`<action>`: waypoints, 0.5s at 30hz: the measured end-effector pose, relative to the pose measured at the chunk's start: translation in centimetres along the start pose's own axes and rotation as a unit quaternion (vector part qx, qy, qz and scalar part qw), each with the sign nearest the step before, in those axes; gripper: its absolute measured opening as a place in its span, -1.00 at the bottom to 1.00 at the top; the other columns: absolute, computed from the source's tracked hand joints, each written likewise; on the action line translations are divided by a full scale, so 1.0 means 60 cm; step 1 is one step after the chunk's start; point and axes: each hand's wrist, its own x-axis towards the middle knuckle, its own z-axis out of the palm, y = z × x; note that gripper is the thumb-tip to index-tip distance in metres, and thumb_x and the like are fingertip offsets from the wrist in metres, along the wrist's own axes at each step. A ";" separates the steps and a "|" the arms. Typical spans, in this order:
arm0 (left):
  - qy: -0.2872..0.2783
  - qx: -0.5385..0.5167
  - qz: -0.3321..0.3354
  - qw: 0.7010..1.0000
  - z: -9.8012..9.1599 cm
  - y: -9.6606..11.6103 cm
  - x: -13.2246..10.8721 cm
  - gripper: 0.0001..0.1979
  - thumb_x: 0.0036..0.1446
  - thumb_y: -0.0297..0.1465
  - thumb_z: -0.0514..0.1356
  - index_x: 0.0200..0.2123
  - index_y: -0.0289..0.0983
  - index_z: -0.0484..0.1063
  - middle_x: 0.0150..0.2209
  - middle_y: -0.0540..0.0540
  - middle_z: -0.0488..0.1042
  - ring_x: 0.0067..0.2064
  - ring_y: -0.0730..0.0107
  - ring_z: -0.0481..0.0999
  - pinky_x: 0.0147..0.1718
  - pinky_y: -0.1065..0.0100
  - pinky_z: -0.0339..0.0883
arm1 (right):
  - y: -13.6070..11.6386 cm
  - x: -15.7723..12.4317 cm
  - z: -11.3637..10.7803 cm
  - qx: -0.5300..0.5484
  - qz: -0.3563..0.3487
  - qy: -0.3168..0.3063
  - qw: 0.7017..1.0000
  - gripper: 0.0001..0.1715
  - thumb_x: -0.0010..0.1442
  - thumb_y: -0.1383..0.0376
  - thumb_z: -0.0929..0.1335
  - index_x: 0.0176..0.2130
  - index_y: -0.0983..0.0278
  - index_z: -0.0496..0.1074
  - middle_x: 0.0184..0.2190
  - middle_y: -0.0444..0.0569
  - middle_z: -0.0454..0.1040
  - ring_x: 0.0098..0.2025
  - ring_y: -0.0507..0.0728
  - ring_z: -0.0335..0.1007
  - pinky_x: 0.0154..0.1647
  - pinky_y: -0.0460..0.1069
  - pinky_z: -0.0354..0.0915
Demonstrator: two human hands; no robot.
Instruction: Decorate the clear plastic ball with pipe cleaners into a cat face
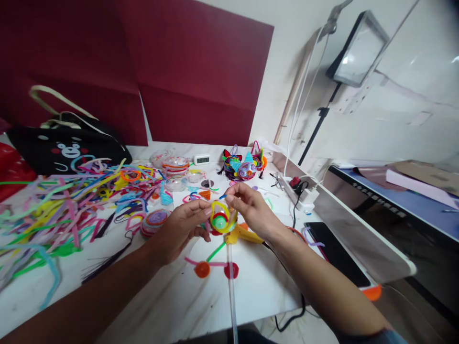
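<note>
My left hand (184, 222) grips a small round craft piece (220, 220) from its left side. It is wound with yellow, red and green pipe cleaner coils, and part of it looks clear. The fingertips of my right hand (249, 205) are pinched at its upper right, with a short blue pipe cleaner end (223, 196) showing beside them. Just below both hands lies a yellow hot glue gun (247, 234), a long clear glue stick (232, 291) sticking out of it toward me. Near the stick are an orange coiled disc (202, 269) and a red coiled disc (231, 271).
A big heap of pipe cleaners (71, 205) covers the left side, with a black bag (68, 148) behind. Finished-looking colourful pieces (244, 165) stand at the back. To the right are a power strip (301, 196), a dark phone-like slab (337, 253) and a lamp (358, 48).
</note>
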 end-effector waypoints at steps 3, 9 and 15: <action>0.007 -0.006 0.013 1.000 0.010 0.006 0.006 -0.79 0.01 -0.29 0.35 -0.33 -0.29 0.48 -0.37 -0.02 0.45 -0.42 0.47 0.43 -0.54 0.45 0.46 | -0.011 -0.015 -0.012 -0.105 -0.068 0.054 0.991 -0.87 0.25 0.24 0.31 -0.29 0.26 0.35 -0.37 -0.11 0.37 -0.34 0.05 0.26 -0.31 -0.05 0.20; 0.013 0.003 0.034 0.999 0.032 0.014 0.016 -0.81 0.00 -0.30 0.35 -0.39 -0.30 0.47 -0.43 0.02 0.40 -0.43 0.48 0.40 -0.52 0.43 0.49 | -0.021 -0.038 -0.016 -0.215 -0.140 0.076 0.964 -0.90 0.27 0.33 0.29 -0.32 0.25 0.37 -0.39 -0.10 0.42 -0.33 0.06 0.33 -0.28 -0.03 0.24; 0.020 0.001 0.024 1.000 0.041 0.010 0.021 -0.80 0.00 -0.29 0.34 -0.40 -0.31 0.48 -0.38 -0.02 0.43 -0.35 0.41 0.46 -0.50 0.40 0.52 | -0.015 -0.040 -0.022 -0.294 -0.185 0.062 0.936 -0.91 0.30 0.36 0.28 -0.28 0.25 0.36 -0.37 -0.07 0.41 -0.29 0.09 0.35 -0.24 -0.01 0.26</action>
